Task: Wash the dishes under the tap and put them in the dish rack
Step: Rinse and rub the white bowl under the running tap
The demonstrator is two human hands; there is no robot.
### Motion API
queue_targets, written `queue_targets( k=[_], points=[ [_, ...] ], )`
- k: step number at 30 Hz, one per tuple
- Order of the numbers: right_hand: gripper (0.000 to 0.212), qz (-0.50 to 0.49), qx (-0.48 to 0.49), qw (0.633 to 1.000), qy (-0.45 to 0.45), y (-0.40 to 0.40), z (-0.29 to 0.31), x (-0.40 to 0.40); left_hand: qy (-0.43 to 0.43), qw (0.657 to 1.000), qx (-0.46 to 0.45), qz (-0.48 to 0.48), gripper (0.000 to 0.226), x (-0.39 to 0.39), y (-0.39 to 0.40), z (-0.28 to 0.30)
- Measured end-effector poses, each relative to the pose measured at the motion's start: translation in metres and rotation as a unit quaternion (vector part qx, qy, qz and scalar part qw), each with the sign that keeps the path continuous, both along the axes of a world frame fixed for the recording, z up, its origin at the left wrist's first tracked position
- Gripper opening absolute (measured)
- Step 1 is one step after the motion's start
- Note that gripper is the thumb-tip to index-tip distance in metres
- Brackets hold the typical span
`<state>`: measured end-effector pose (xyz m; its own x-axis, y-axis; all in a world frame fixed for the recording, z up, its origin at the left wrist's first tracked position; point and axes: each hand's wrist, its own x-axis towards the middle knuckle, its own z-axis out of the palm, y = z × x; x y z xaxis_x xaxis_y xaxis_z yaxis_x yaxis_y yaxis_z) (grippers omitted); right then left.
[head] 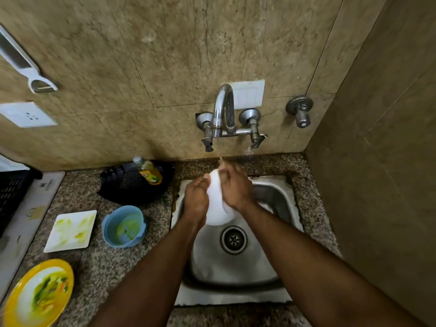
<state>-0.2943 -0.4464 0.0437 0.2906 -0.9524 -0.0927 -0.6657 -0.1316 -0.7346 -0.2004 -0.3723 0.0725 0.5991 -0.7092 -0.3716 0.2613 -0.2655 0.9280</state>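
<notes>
A white bowl [218,208] is held on edge over the steel sink [271,197], under a thin stream of water from the tap [224,109]. My left hand [195,199] grips its left rim, thumb on top. My right hand [236,187] curls over the bowl's right side, fingers up by the water. On the counter to the left wait a soiled white square plate [70,231], a blue bowl [123,226] with green residue, and a yellow-rimmed plate [39,293] with food scraps.
A dish soap bottle [148,171] lies in a black tray [132,185] behind the blue bowl. A black crate [11,194] stands at the far left on a white mat. A wall closes in on the right, with a spare valve [300,112] beside the tap.
</notes>
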Motion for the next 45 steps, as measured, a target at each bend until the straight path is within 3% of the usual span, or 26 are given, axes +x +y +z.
queue_targets(
  k=[2,4,6,9,12,16,19,23,27,29,31,33,35,39,40,43,45],
  points=[
    [0.058,-0.053,0.122,0.991,-0.025,-0.017,-0.007,-0.004,0.040,0.999,-0.003,0.021,0.022,0.001,0.005,-0.003],
    [0.070,-0.069,0.248,0.963,-0.075,-0.027,-0.012,-0.012,0.073,0.997,-0.005,0.039,0.022,0.003,0.009,-0.009],
    [0.080,-0.093,0.286,0.944,-0.133,-0.026,-0.011,-0.016,0.082,0.996,-0.009,0.045,0.019,0.006,0.013,-0.012],
    [0.061,-0.100,0.196,0.968,-0.117,-0.027,-0.008,-0.012,0.072,0.997,0.007,0.036,0.018,0.008,0.016,-0.010],
    [0.050,-0.031,0.077,0.995,-0.058,-0.024,0.007,-0.009,0.053,0.997,0.043,-0.032,0.015,0.016,0.008,-0.007],
    [0.040,0.073,-0.032,0.996,-0.037,-0.028,0.019,-0.007,0.038,0.993,0.069,-0.083,0.046,0.025,-0.006,0.001],
    [0.042,0.101,-0.065,0.992,-0.045,-0.034,0.022,-0.005,0.052,0.990,0.039,-0.124,0.040,0.030,-0.013,0.006],
    [0.056,0.086,-0.144,0.985,0.036,-0.018,0.008,-0.008,0.008,0.978,-0.015,-0.208,0.023,0.029,-0.011,0.002],
    [0.062,0.062,-0.164,0.983,0.046,0.010,-0.002,-0.005,0.021,0.981,-0.032,-0.192,0.030,0.021,0.001,-0.011],
    [0.058,0.099,-0.130,0.986,0.030,0.012,-0.008,-0.012,0.036,0.981,-0.037,-0.189,0.031,0.020,0.007,-0.017],
    [0.051,0.047,0.011,0.998,-0.029,-0.002,-0.011,-0.020,0.048,0.979,-0.032,-0.197,0.023,0.021,0.010,-0.020],
    [0.048,-0.042,0.165,0.984,-0.057,-0.021,-0.008,-0.024,0.062,0.977,-0.033,-0.203,0.022,0.018,0.014,-0.022],
    [0.048,-0.029,0.148,0.988,-0.016,-0.022,-0.003,-0.020,0.073,0.977,-0.038,-0.196,0.028,0.016,0.019,-0.025],
    [0.052,0.060,-0.042,0.997,0.022,-0.004,-0.002,-0.018,0.075,0.978,-0.056,-0.187,0.043,0.019,0.024,-0.029],
    [0.055,0.057,-0.028,0.998,0.002,-0.006,-0.004,-0.019,0.063,0.977,-0.056,-0.194,0.043,0.018,0.024,-0.026],
    [0.050,-0.033,0.130,0.986,-0.094,-0.012,-0.008,-0.018,0.036,0.976,-0.044,-0.211,0.039,0.014,0.022,-0.019],
    [0.047,-0.035,0.132,0.987,-0.085,-0.009,-0.009,-0.018,0.020,0.976,-0.037,-0.215,0.032,0.014,0.022,-0.020]
  ],
)
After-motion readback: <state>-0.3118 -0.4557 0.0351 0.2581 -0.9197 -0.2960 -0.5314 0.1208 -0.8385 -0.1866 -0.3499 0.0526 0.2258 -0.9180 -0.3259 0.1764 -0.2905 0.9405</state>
